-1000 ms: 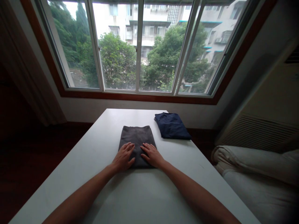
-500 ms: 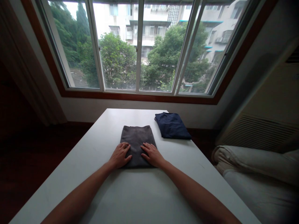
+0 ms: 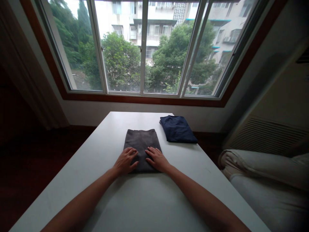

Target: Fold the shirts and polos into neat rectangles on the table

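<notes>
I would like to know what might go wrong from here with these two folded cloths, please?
The navy cloth lies at the right edge of the white table and seems to reach past it, so a bump might send it down.
The left hand and right hand both rest on the grey cloth; if they push unevenly, its layers might shift or wrinkle.

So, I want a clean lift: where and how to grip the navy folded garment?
Probably from the right: fingers under the right edge of the navy folded garment, thumb on top. It lies flat, and that edge seems to overhang the white table.
</notes>
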`<act>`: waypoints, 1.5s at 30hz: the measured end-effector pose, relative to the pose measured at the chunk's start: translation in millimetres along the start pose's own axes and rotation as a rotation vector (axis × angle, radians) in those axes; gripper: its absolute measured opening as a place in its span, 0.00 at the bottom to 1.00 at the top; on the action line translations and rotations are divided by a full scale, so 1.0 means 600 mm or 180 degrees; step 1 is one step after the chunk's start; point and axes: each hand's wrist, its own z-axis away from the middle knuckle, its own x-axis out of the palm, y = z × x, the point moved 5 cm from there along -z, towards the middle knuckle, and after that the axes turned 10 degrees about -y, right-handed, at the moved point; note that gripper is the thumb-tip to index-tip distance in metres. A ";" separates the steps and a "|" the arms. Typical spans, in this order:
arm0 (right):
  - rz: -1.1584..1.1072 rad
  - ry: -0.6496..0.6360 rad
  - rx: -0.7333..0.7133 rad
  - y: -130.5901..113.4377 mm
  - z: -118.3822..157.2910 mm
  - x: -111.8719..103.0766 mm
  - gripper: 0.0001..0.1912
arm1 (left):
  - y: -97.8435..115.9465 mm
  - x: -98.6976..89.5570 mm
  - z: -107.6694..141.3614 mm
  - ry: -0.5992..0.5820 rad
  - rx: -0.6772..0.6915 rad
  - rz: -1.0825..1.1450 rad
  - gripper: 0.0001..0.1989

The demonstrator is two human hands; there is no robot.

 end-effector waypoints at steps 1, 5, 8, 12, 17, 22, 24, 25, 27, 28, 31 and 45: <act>0.0000 -0.0001 -0.0003 -0.001 0.000 0.000 0.29 | 0.011 0.000 0.000 -0.0048 0.0088 0.0009 0.23; -0.0010 -0.0020 -0.0008 -0.002 0.000 -0.002 0.30 | 0.029 0.005 -0.001 -0.0240 0.0240 0.0015 0.27; -0.0028 -0.0034 0.0006 -0.001 0.001 -0.001 0.30 | 0.022 0.010 -0.001 -0.0301 0.0170 0.0017 0.27; -0.0033 -0.0015 -0.0008 -0.001 0.001 -0.002 0.29 | 0.015 0.014 0.000 -0.0346 0.0141 0.0013 0.28; -0.0016 0.0000 -0.0014 -0.001 0.001 -0.003 0.29 | 0.018 0.011 -0.002 -0.0386 0.0188 0.0030 0.25; 0.0025 -0.0009 -0.0008 -0.001 0.001 -0.002 0.29 | 0.018 0.011 0.000 -0.0410 0.0162 0.0020 0.25; 0.0035 -0.0007 -0.0014 -0.001 0.001 -0.002 0.29 | 0.017 0.012 0.001 -0.0425 0.0158 0.0005 0.26; 0.0036 -0.0005 -0.0016 -0.001 0.001 -0.002 0.29 | 0.017 0.013 0.001 -0.0430 0.0156 0.0000 0.26; 0.0030 -0.0005 -0.0015 0.000 0.001 -0.002 0.29 | 0.016 0.014 0.001 -0.0430 0.0144 -0.0001 0.25; 0.0024 -0.0008 -0.0016 0.000 0.001 -0.002 0.29 | 0.016 0.015 0.001 -0.0428 0.0135 0.0001 0.25; 0.0003 -0.0010 -0.0009 -0.001 0.001 -0.002 0.29 | 0.014 0.017 0.001 -0.0414 0.0121 0.0007 0.26; -0.0029 -0.0027 -0.0004 -0.003 0.002 -0.007 0.29 | 0.015 0.013 0.001 -0.0451 0.0140 0.0086 0.26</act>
